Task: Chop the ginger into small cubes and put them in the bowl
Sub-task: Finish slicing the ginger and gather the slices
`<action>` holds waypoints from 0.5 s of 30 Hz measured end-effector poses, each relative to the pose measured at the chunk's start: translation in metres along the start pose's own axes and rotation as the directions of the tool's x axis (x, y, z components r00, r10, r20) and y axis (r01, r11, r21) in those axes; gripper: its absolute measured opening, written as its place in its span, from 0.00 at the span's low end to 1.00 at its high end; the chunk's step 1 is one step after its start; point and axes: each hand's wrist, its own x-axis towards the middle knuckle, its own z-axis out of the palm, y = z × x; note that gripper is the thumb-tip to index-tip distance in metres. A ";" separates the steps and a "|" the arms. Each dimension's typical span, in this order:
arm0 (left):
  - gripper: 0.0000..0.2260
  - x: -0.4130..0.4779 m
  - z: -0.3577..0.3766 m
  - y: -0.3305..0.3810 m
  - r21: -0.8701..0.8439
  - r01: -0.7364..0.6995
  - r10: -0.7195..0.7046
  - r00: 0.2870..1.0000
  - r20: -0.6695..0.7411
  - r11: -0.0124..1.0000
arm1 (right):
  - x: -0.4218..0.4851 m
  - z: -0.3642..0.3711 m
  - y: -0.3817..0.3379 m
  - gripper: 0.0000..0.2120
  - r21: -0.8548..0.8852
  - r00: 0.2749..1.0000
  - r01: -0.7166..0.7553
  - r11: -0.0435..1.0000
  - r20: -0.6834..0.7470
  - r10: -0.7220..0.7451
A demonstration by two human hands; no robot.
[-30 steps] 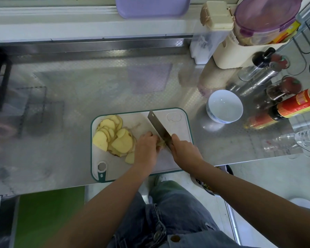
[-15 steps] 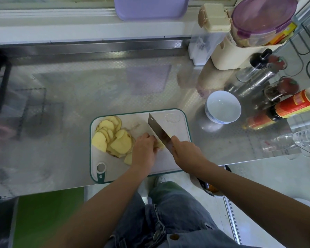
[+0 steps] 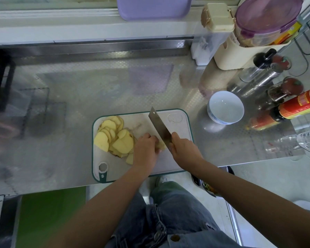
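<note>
No text, brand or number can be read. The sauce bottle (image 3: pixel 299 105), lying well to the right of the right hand (image 3: pixel 183 149), bears a red and yellow label whose print is too blurred to make out. Beyond that hand, at the back of the desk (image 3: pixel 79 97), a yellow packet (image 3: pixel 286 35) under a purple-lidded container (image 3: pixel 265 18) shows small marks, also illegible. The cutting board (image 3: pixel 115 167) has a faint stamped oval (image 3: pixel 174 118) just beyond the right hand; nothing legible in it.
</note>
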 end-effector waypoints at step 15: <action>0.07 0.002 -0.002 0.001 -0.033 0.068 -0.068 0.998 -0.015 0.997 | -0.013 0.011 -0.005 0.15 -0.084 0.994 -0.021 0.996 0.101 0.029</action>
